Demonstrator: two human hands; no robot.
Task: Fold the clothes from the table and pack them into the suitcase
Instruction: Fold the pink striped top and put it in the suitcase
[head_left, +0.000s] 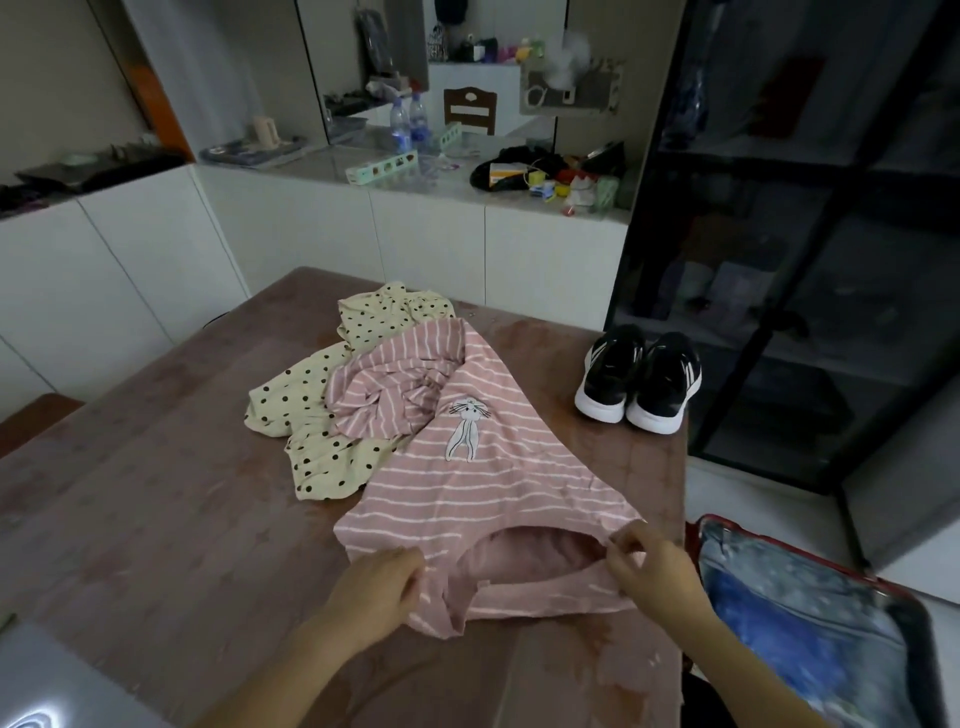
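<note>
A pink shirt with white stripes and a rabbit print (467, 467) lies spread on the brown table (156, 519), its hem toward me. My left hand (379, 587) grips the hem at its left side. My right hand (649, 566) pinches the hem at its right side, holding the opening apart. A second pink striped piece (384, 400) lies crumpled behind it. A cream garment with black dots (317, 415) is bunched at the left of the pile. The open suitcase (904, 613), red-edged with a shiny blue lining, sits low to the right of the table.
A pair of black sneakers with white soles (639, 384) stands on the table's right edge. A dark glass cabinet (810, 260) rises at the right. White cupboards with a cluttered counter (467, 171) run behind the table. A grey object (47, 686) lies at the near-left corner.
</note>
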